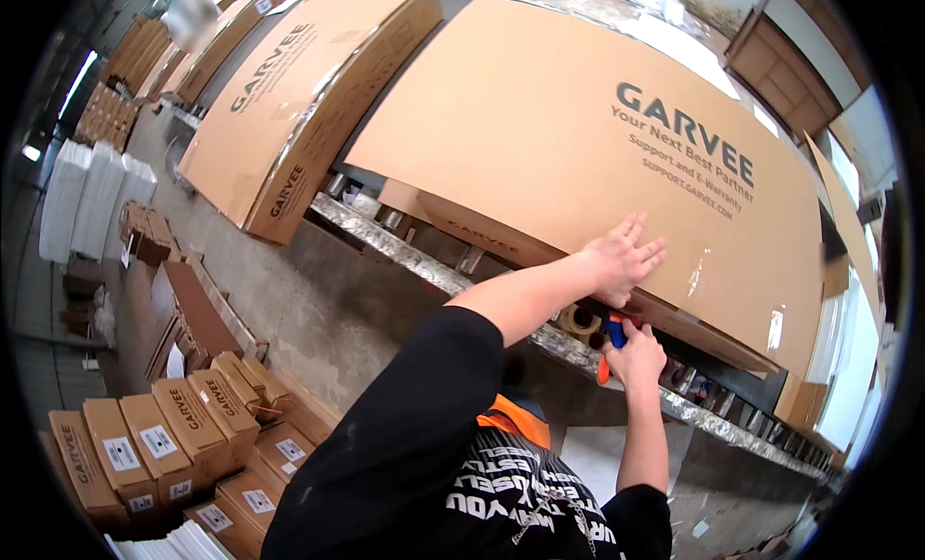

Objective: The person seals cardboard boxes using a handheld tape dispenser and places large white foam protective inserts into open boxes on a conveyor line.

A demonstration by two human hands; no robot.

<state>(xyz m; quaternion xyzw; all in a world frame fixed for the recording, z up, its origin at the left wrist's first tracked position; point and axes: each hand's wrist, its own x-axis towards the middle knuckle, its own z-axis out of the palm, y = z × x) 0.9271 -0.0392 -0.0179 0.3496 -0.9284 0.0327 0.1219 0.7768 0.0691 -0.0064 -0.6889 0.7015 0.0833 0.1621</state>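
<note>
A large flat cardboard box (520, 126) lies on the roller conveyor in front of me, its wide top panel lowered over the near side. My left hand (626, 261) rests on that panel close to the near edge, fingers extended and a little apart. Just below it, my right hand (638, 358) grips a blue and orange tape dispenser (617, 333) against the box's near side. A tape roll (580, 321) shows left of the dispenser. The front of the tool is partly hidden under the edge and my left wrist.
The conveyor's metal rail (405, 252) runs along the near side. Another long taped carton (299, 97) lies to the left. Smaller cartons (183, 425) stand at lower left, with white foam sheets (87, 199) beyond. An upright flap (838, 213) rises at the right.
</note>
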